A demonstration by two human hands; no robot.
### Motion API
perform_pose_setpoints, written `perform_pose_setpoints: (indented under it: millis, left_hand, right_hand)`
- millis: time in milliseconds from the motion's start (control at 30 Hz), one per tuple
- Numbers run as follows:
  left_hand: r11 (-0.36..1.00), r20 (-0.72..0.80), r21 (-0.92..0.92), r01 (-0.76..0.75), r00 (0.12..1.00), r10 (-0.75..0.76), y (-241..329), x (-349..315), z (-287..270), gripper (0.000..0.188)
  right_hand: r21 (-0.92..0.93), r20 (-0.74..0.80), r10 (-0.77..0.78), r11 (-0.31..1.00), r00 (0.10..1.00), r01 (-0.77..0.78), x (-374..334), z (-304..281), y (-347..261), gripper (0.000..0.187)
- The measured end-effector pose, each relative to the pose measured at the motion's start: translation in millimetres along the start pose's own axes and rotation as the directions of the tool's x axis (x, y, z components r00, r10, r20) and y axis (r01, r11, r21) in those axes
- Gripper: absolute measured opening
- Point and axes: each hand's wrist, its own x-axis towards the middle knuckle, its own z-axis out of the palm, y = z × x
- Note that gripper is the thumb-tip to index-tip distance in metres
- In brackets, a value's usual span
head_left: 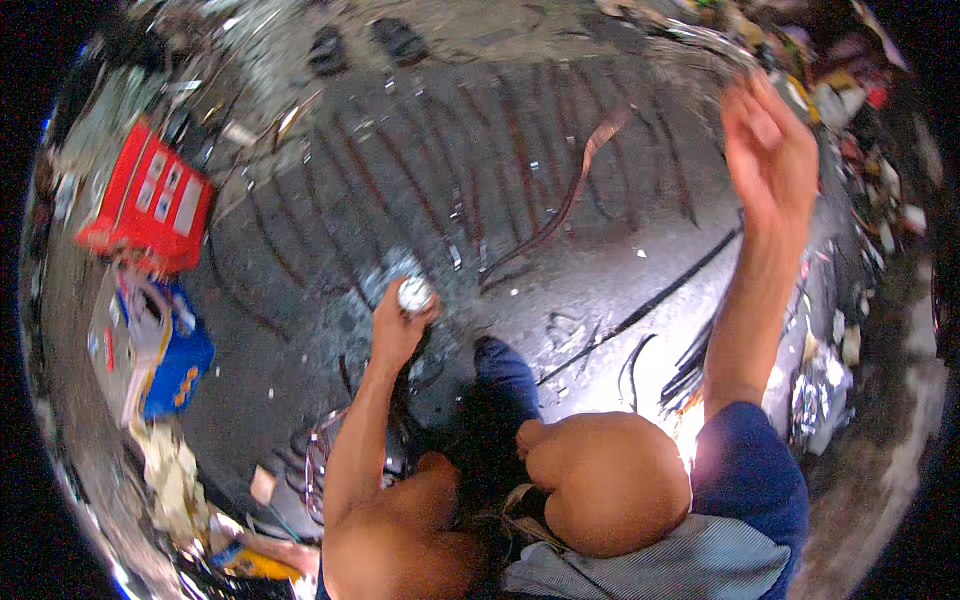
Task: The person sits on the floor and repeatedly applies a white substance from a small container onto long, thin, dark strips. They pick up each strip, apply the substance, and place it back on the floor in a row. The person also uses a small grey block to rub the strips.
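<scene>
My left hand (398,330) is wrapped round a small round container with a whitish, silvery top (415,295), low over a pale powdery patch on the dark mat (450,130). My right hand (768,150) is raised at the far right, blurred, its fingers stretched out and apart with nothing visible in them. Many thin dark and brown strips (400,165) lie side by side across the mat, several with small shiny ends. One reddish-brown strip (575,195) curves over the others, its wider end at the far side; I cannot tell whether it touches them.
To the left stand a red bag (155,205) and a blue and white bag (175,350). Dark strips are bundled (690,365) at the right near my knee (610,480). Mixed scraps (850,150) line the right edge. A pair of dark sandals (400,42) lies beyond the mat.
</scene>
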Motion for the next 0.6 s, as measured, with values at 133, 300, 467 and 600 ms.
perform_pose_setpoints:
  millis: [133,300,467,600]
  left_hand:
    - [0.996,0.023,0.008,0.09,0.996,-0.09,20,0,6,0.052]
    - [0.997,0.114,-0.03,0.07,0.991,-0.067,8,-3,5,0.067]
    - [0.967,0.187,0.25,-0.038,0.982,-0.009,-34,-41,-8,0.071]
    - [0.741,0.229,0.657,-0.137,0.973,-0.023,-24,-84,-25,0.06]
  right_hand:
    - [-0.375,-0.2,-0.091,0.927,0.976,0.01,81,-14,5,0.012]
    - [-0.675,-0.298,-0.348,0.736,0.889,0.062,176,-108,-23,0.017]
    - [-0.902,-0.191,-0.76,0.385,0.621,0.194,186,-208,-108,0.025]
    - [-0.896,-0.381,-0.714,0.441,0.587,-0.045,111,-257,-103,0.038]
